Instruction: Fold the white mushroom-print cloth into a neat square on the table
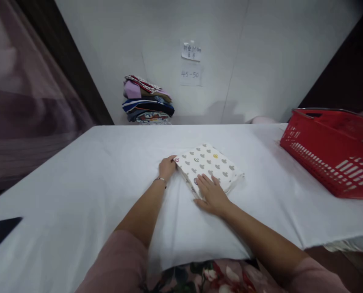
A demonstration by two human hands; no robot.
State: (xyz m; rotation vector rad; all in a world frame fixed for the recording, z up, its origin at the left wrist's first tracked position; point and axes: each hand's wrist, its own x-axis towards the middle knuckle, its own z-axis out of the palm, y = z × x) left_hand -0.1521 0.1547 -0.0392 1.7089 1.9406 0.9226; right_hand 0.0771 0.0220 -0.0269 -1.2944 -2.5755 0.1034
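Folded cloth (206,162), white with grey rounded shapes plus a yellow and a red one, lies mid-desk (114,175), turned at an angle right in front of the person. Left hand (167,168) has its fingertips at the cloth's left corner; can't tell if it pinches or only presses there (thumb hidden). Right hand (214,198) is spread, palm down on the near edge, fingers extended, not closed on anything.

Progress, my guess: folding looks mostly done, since the cloth is already a compact, layered packet. Edges don't look quite even, the near side shows layers and the right end is a bit ragged, so some neatening may be left. The packet lies well apart from the pile of clothes (147,99) at the far edge, which is stacked in folded layers, mixed colours, leaning a little.

Surface: white all over, soft creases, probably a cover, hem showing at lower right. Red basket (330,150) at the right, slotted sides, contents not readable. Dark flat thing (0,234) cut off at the left edge (no idea what).

Room: pale wall (260,49) behind, upper paper (191,51) with handwriting, lower paper (191,75) reading "45-50". Pinkish curtain-like fabric (31,106) on the left, blurry. Dim light.
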